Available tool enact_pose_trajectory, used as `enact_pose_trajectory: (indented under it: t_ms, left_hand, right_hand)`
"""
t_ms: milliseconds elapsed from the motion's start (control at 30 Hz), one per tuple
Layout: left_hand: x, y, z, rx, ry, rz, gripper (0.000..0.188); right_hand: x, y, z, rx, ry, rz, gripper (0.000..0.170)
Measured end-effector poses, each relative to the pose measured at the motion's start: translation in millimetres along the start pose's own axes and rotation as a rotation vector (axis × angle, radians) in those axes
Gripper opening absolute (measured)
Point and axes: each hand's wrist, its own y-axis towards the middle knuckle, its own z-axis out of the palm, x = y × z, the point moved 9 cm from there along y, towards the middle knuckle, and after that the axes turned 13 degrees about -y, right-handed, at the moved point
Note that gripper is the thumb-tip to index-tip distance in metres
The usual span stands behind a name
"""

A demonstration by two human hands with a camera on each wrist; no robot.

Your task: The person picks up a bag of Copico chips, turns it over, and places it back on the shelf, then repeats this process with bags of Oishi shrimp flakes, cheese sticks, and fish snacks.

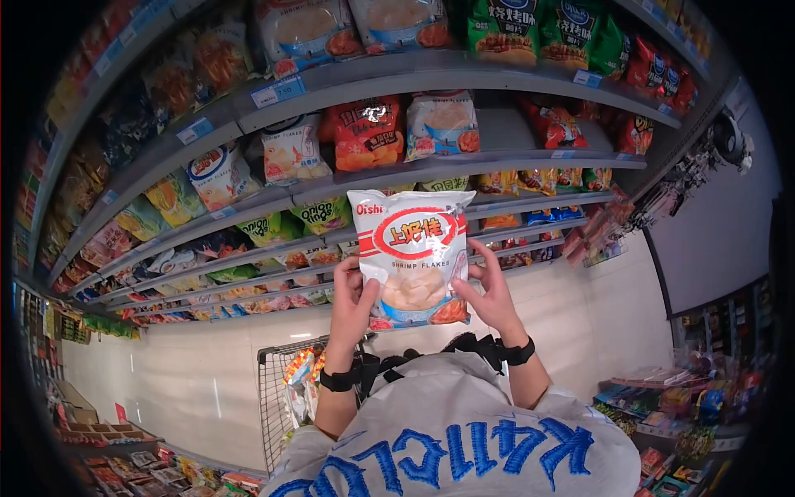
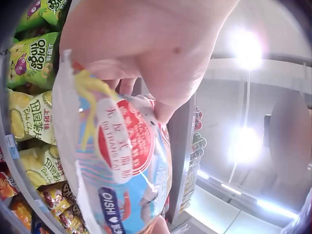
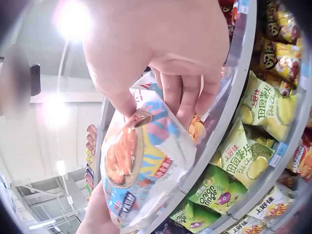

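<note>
A white, red and blue bag of shrimp flakes is held upright, front face up toward the head camera. My left hand grips its left edge, thumb on the front and fingers behind. On the opposite edge my right hand holds it the same way. In the left wrist view, the thumb of the left hand presses the bag, whose side print faces that camera. The right wrist view has the right hand pinching the bag at its other side, fingers partly hidden behind it.
Curved shelves of snack bags rise ahead, with green onion rings bags and similar shrimp flakes bags. A wire shopping cart holding some packages stands at the lower left. Low displays of packaged goods flank the pale floor.
</note>
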Motion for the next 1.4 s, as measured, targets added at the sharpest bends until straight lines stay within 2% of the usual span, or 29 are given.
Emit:
enact_pose_trajectory:
  t_ms: [100,233,300,333,367,400,433,500,733,800,867,900,933,967,1000,1033,1100,1167,1200,1233,1267,1300,1367,1400]
  left_hand:
    - [-1,-3,2,0.007,0.047,-0.046,0.046]
    - [13,-5,-5,0.043,0.151,-0.098,0.045]
    - [15,-4,1,0.058,-0.090,-0.138,0.049]
    - [12,-4,6,0.074,-0.036,-0.104,0.058]
    - [13,-3,4,0.073,-0.034,-0.105,0.058]
    - [20,-4,4,0.106,-0.107,-0.152,0.062]
    - [25,-6,6,0.140,-0.180,-0.197,0.066]
    - [20,-3,8,0.087,-0.160,-0.202,0.069]
    - [27,-3,5,0.058,-0.090,-0.247,0.073]
    - [30,-2,-4,0.027,-0.088,-0.249,0.074]
    - [35,-5,-3,0.172,-0.126,-0.263,0.076]
    - [34,-8,0,0.172,-0.125,-0.263,0.076]
    - [32,-8,-1,0.096,-0.162,-0.239,0.077]
    - [27,-5,-1,0.021,-0.203,-0.208,0.078]
    - [23,-1,4,0.133,-0.156,-0.149,0.082]
    - [23,0,6,0.132,-0.159,-0.147,0.082]
    - [23,0,11,0.100,-0.167,-0.167,0.096]
    - [20,-4,13,0.107,-0.146,-0.177,0.092]
    - [21,-4,11,0.106,-0.155,-0.189,0.088]
    - [22,-3,8,0.105,-0.163,-0.197,0.084]
    - [27,-3,2,0.076,-0.191,-0.201,0.070]
    - [32,-3,-3,0.073,-0.189,-0.202,0.070]
    - [29,-5,-3,0.131,-0.209,-0.120,0.042]
    - [28,-7,0,0.133,-0.208,-0.125,0.042]
  right_hand:
    - [2,0,-11,0.000,-0.095,0.035,0.070]
    - [-24,-1,-17,0.097,0.048,0.114,0.062]
    - [-17,3,-15,0.081,0.069,0.056,0.056]
    - [-26,2,-14,0.037,0.358,0.193,0.054]
    - [-34,-2,-9,-0.009,0.648,0.330,0.057]
    - [-31,-1,-4,0.257,0.747,0.194,0.066]
    - [-48,-5,-9,0.259,0.748,0.195,0.066]
    - [-35,-3,1,0.377,0.969,0.270,0.058]
    - [-40,-2,5,0.335,0.938,0.303,0.055]
    - [-42,-5,9,0.335,0.888,0.341,0.059]
    - [-40,1,12,0.385,0.929,0.298,0.063]
    - [-30,3,15,0.434,0.963,0.249,0.067]
    - [-41,2,11,0.280,0.833,0.364,0.074]
    - [-29,4,14,0.285,0.827,0.359,0.074]
    - [-24,8,12,0.253,0.685,0.338,0.077]
    - [-23,9,9,0.218,0.545,0.320,0.079]
    - [-25,9,7,0.255,0.547,0.285,0.075]
    - [-16,8,2,0.261,0.473,0.173,0.066]
    - [-19,8,-1,0.251,0.551,0.179,0.058]
    - [-17,10,-2,0.256,0.548,0.172,0.058]
    - [-10,11,-5,0.257,0.529,0.107,0.058]
    - [-5,9,-7,0.254,0.513,0.047,0.057]
    - [-7,8,-8,0.263,0.532,0.069,0.058]
    - [-10,7,-7,0.266,0.463,0.086,0.060]
